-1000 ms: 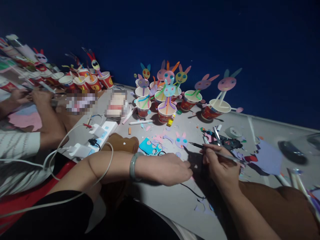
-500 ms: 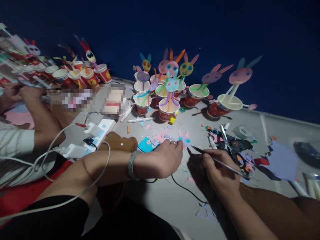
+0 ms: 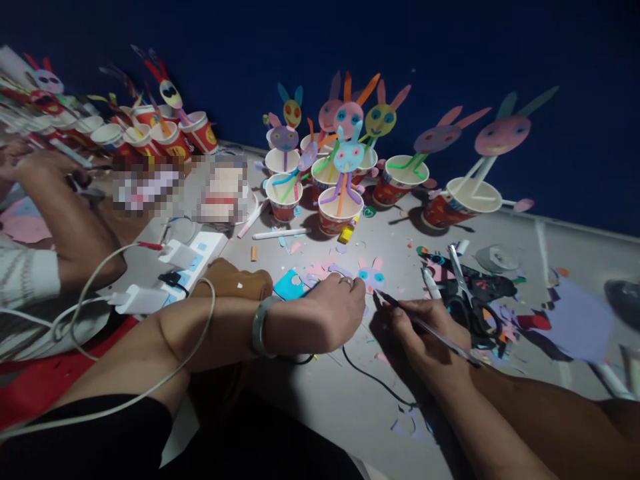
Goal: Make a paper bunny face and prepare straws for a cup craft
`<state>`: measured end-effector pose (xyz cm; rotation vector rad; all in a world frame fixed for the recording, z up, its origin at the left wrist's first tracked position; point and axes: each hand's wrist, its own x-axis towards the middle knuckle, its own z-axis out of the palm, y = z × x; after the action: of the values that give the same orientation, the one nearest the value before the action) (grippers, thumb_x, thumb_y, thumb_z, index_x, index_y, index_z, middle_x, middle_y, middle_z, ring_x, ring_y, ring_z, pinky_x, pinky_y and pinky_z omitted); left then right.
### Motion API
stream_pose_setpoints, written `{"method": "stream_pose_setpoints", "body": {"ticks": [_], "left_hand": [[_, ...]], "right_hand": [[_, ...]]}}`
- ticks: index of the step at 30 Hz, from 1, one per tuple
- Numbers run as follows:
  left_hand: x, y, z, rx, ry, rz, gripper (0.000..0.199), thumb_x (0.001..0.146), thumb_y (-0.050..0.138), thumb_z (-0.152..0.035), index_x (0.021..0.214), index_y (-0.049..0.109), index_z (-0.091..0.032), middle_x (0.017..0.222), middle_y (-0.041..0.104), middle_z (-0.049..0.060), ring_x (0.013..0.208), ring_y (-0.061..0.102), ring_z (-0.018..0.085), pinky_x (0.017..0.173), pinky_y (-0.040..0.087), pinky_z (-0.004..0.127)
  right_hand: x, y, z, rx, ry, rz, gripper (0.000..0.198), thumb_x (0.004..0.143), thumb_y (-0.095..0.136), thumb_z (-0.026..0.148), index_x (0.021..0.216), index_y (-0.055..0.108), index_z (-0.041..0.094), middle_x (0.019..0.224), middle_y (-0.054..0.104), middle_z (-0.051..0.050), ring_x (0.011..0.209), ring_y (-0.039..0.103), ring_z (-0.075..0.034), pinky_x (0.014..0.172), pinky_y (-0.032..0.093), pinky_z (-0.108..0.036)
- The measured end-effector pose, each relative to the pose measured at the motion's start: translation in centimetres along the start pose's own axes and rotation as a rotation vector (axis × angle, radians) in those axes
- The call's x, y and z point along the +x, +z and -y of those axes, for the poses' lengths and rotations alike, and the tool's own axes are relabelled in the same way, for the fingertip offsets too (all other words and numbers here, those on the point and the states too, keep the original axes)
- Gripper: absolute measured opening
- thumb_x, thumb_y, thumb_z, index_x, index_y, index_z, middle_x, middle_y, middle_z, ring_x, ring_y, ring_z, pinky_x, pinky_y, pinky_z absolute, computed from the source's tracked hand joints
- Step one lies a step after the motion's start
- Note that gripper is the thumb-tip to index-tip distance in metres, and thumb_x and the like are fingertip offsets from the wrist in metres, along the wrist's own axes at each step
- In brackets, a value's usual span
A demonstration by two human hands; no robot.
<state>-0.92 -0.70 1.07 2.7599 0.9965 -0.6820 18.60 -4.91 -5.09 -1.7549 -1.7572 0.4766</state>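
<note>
At far left, past your own arm: a co-worker's forearm (image 3: 70,207), with a row of red paper cups (image 3: 195,137) holding paper-headed figures, partly blurred.

Left, nearer: one white power strip (image 3: 206,248), plugs fitted; one brown item (image 3: 243,279), kind unclear; one blue sheet (image 3: 289,285), cut into, partly behind your hand.

Left hand (image 3: 336,312), one, green bracelet (image 3: 260,327) at the wrist: palm down, fingers bent and gathered, tips at the left edge of the paper cutout. You cannot tell from this view whether they pinch or merely press.

Centre: one lilac rabbit head (image 3: 372,275), flat on the surface (image 3: 325,400) between your hands, near side of the front cup (image 3: 340,215). Ears point far; the face's long axis appears to run left to right.

Pen (image 3: 417,320), one, dark grip, clear barrel: nib to far left at the head's near edge, long axis slanting back to near right. Nib contact uncertain.

Right hand (image 3: 433,347), one: closed round the pen in a writing grip.

Handling note, by judgement: pin the light paper with your left fingertips, steady your right hand, make short, light strokes.

Right: scissors (image 3: 461,280), blades far; tape roll (image 3: 497,258); lilac sheet (image 3: 583,320).
</note>
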Motion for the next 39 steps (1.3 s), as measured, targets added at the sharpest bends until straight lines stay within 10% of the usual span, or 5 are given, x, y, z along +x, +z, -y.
{"method": "stream_pose_setpoints", "body": {"ticks": [39], "left_hand": [[0.2,0.0,0.1,-0.054,-0.007,-0.002,0.050,0.099,0.047,-0.027,0.146,0.052,-0.012,0.156,0.045,0.017,0.122,0.056,0.027,0.101,0.042,0.038]], "right_hand": [[0.5,-0.1,1.2,0.028,0.025,-0.010,0.021,0.081,0.060,0.042,0.081,0.068,0.023,0.068,0.073,-0.004,0.058,0.067,-0.021,0.056,0.051,-0.033]]}}
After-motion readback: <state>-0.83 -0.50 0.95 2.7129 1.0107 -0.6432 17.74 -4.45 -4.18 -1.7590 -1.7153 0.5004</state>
